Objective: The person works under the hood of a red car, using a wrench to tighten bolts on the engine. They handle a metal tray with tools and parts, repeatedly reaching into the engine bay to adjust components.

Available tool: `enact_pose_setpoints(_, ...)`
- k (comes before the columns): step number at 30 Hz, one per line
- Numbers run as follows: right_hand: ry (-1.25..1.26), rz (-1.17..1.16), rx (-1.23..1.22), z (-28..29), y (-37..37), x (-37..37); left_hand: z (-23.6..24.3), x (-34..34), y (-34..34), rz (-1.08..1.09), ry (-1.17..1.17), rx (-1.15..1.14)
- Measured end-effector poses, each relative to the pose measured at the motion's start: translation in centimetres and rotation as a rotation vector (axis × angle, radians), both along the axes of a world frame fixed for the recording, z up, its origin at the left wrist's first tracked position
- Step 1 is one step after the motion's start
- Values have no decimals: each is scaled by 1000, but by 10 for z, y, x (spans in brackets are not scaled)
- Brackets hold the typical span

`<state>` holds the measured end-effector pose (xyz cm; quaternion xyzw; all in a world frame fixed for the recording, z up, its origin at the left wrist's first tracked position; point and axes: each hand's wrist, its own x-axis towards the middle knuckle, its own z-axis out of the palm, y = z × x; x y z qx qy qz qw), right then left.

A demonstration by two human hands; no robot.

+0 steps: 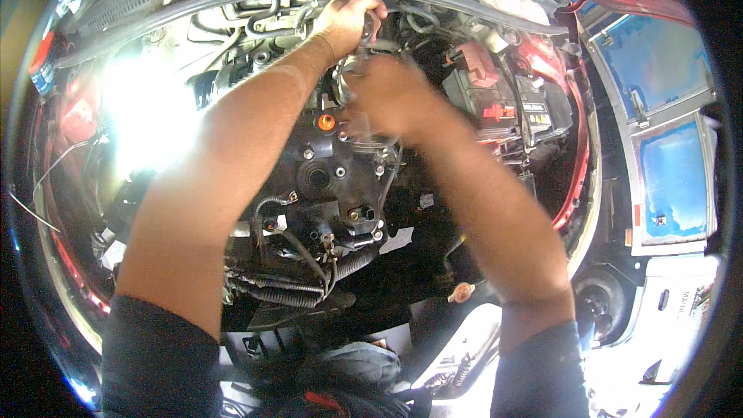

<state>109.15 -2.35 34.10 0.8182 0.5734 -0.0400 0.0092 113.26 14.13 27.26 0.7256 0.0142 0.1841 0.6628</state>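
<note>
- Engine [333, 193] lies directly under the fingers and runs down the view toward the person's body; its dark top seems longest along that line.
- Right hand [391, 97] is the nearer one, low over the engine's upper end, just beside the orange cap [326, 121]; its fingers are blurred, so I cannot tell whether they grip anything.
- Left hand [348, 22] sits beyond it, farther from the body, fingers curled, seemingly around a small dark part [371, 27] that I cannot identify.
- Curved metal part [339, 81] shows beside the right hand's fingers, left of them.
- Farther out, the battery [495, 108] stands to the right, a corrugated hose [354, 265] crosses nearer the body, and a blue-panelled cabinet [672, 178] stands outside the bay.
</note>
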Motion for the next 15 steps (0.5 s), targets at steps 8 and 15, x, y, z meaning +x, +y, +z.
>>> enact_pose_setpoints(8,-21,-241,-452,37,0,58,-14,7,1,259,53,291)
enact_pose_setpoints(15,284,-127,-193,15,18,1,4,15,20,-218,219,-312)
